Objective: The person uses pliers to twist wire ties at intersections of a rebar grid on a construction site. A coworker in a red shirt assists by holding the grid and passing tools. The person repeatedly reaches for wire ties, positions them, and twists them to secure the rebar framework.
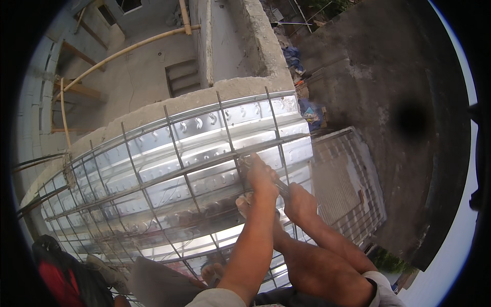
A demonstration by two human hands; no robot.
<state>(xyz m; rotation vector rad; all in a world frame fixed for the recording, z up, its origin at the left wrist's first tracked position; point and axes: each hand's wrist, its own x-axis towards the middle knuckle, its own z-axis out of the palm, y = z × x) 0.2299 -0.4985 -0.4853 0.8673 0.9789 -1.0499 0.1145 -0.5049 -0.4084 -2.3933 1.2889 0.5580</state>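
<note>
Ahead of me a grid of thin steel rebar lies over shiny ribbed metal decking. My left hand is closed at a crossing of the bars; its own fingers hide what they hold. Just behind and to the right, my right hand grips a dark metal hand tool by its slim handles. The tool slants up and left toward my left hand, and its working end is hidden there. My bare foot rests on the grid below my left wrist.
A rough concrete wall top borders the decking, with a lower room and bamboo poles beyond. To the right the decking ends above a tiled roof and dark ground far below. Another person's red and black clothing and shoe show lower left.
</note>
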